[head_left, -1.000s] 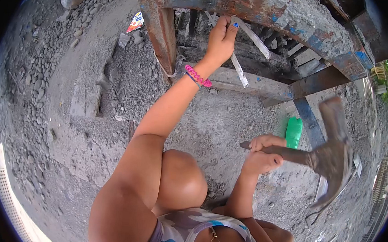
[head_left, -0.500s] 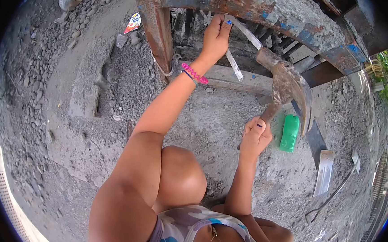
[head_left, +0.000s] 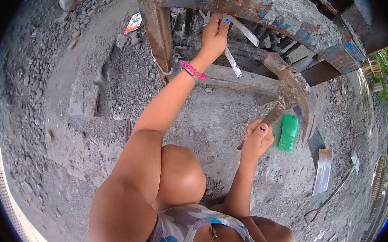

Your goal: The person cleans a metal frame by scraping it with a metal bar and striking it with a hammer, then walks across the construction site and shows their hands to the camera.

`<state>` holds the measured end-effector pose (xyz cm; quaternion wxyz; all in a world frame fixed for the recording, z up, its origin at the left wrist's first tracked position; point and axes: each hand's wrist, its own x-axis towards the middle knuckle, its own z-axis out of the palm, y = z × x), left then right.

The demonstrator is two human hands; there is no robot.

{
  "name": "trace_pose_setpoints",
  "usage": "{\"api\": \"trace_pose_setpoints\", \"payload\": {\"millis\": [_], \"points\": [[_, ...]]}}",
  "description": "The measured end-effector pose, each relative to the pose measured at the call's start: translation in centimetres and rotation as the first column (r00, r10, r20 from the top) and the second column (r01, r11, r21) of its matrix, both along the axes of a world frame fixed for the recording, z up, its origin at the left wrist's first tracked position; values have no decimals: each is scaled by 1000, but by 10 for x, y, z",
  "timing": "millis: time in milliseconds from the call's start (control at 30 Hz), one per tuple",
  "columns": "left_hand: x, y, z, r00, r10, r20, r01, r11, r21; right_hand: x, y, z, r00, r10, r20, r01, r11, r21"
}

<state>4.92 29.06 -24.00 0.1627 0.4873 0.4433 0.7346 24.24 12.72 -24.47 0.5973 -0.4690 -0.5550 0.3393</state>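
Observation:
My right hand (head_left: 258, 140) is wrapped round the handle of a rusty claw hammer (head_left: 288, 87), its head raised and its claw curving down to the right. Under the beam of a rusty metal frame (head_left: 238, 2), my left hand (head_left: 214, 39) is closed on a narrow greyish-white strip (head_left: 232, 62). One length of the strip sticks out below the fingers; another pale length (head_left: 247, 34) slants off to the right from behind the fingertips. Where these lengths meet is hidden by the hand. The hammer head is to the right of both strip ends, apart from them.
A green plastic bottle (head_left: 288, 133) is on the ground right of my right hand. Beyond it lie a flat metal plate (head_left: 322, 172) and a thin bent rod (head_left: 337, 190). A wooden bar (head_left: 242, 80) crosses low between the frame's legs. Stones and gravel (head_left: 34, 83) cover the left.
The hammer and my right hand have shifted slightly right and down. My left hand and the strip have moved very slightly left.

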Motion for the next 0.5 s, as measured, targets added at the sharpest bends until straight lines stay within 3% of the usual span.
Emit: {"api": "trace_pose_setpoints", "payload": {"millis": [67, 200, 233, 333, 433, 500], "points": [[1, -2, -5, 1000, -11, 0, 11, 999, 34, 3, -16, 33, 986, 16, -165, -15, 1000, 10], [3, -4, -5, 999, 15, -33, -14, 1000, 23, 7, -26, 55, 872, 240, -427, -33, 899, 437], [3, -4, -3, 999, 15, -34, -15, 1000, 14, 3, -24, 50, 870, 266, -414, -54, 887, 458], [4, -4, -2, 999, 4, -39, -5, 1000, -7, -16, -5, 3, 999, 11, 53, -6, 997, -83], [-1, -3, 3, 1000, 24, 11, -24, 1000, 19, -4, -4, 2, 1000, -12, 6, 12, 996, -86], [-1, -8, 0, 999, 18, -40, -16, 999, 49, 3, -14, 27, 984, -2, -178, 5, 1000, 15]]}}
